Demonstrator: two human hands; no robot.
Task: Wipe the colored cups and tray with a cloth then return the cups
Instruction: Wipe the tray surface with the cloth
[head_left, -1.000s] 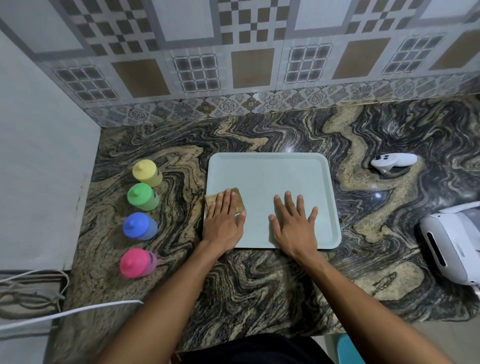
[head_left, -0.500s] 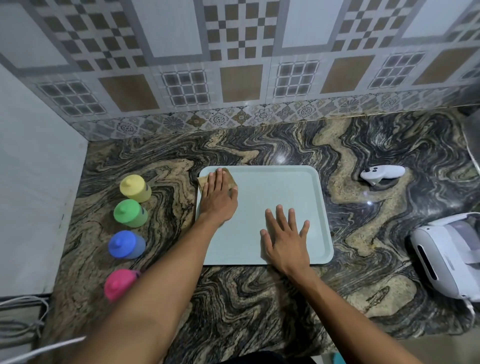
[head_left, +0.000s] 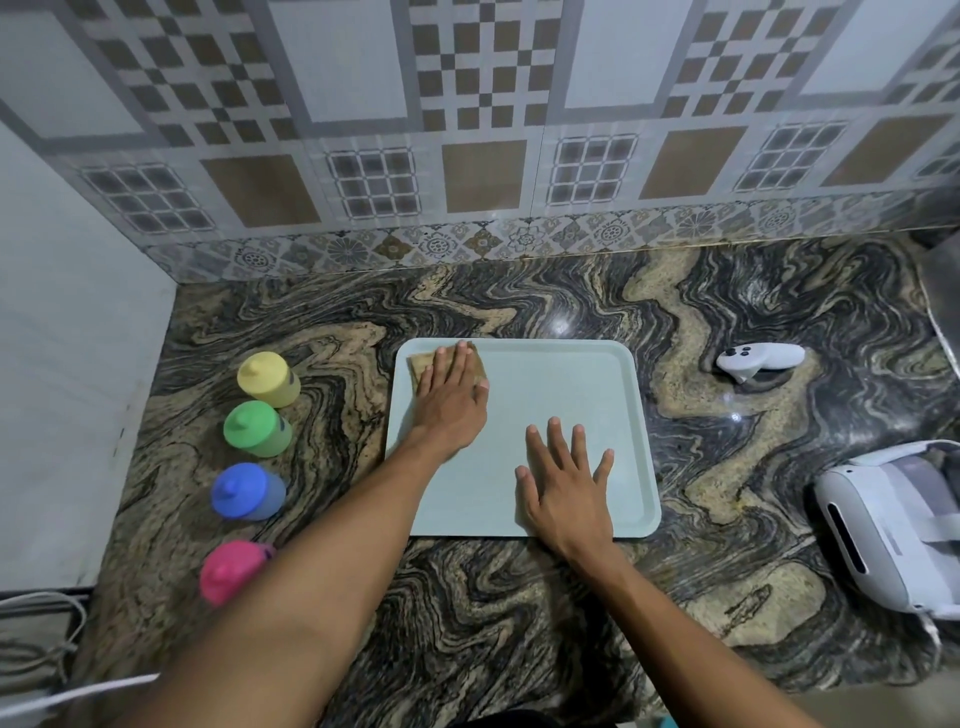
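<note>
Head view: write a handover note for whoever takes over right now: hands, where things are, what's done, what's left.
Hands: the left hand lies flat, pressing the cloth on the far-left corner of the tray. The right hand lies flat on the tray's near-right part, holding nothing.
Things: the yellow cup, green cup, blue cup and pink cup stand in a row on the counter, left of the tray.
Done: cups are off the tray; whether they were wiped cannot be told.
Left: finish wiping the tray, return the cups.

Both bare forearms reach forward. The left hand (head_left: 452, 400) lies flat, palm down, fingers straight and close together. The right hand (head_left: 569, 488) lies flat nearer the body, fingers spread.
</note>
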